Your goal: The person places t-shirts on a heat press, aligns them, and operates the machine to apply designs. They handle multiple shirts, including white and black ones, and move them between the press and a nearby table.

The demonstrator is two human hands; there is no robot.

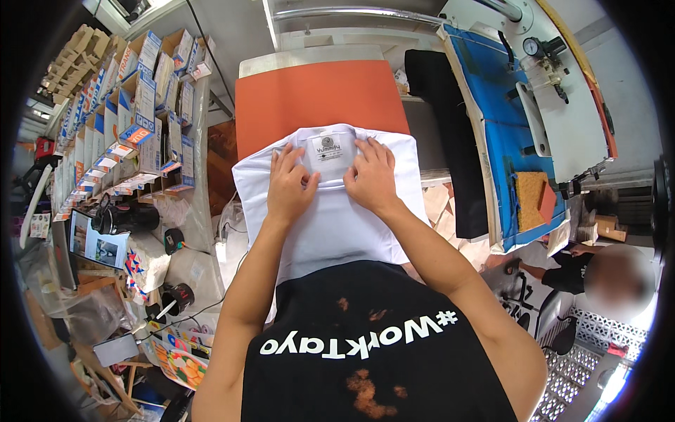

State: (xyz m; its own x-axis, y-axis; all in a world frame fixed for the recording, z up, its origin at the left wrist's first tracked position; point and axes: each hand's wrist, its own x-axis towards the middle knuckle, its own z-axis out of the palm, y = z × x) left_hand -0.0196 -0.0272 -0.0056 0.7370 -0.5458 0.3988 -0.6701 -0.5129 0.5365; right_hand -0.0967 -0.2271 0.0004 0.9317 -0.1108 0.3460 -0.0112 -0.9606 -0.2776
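A white T-shirt lies spread with its collar away from me, over the lower part of a flat orange-red board. A dark printed neck label shows inside the collar. At the left of the neckline, my left hand has bent fingers on the fabric, thumb and forefinger close together. My right hand grips the opposite side of the neckline in much the same way, its fingertips on the shoulder cloth. The shirt's lower end is hidden by my black top.
Shelved cardboard boxes stand at the left, above a tablet-like screen and cluttered goods. A black pad and a blue-topped table with a pressure gauge flank the right. Another person is at the far right.
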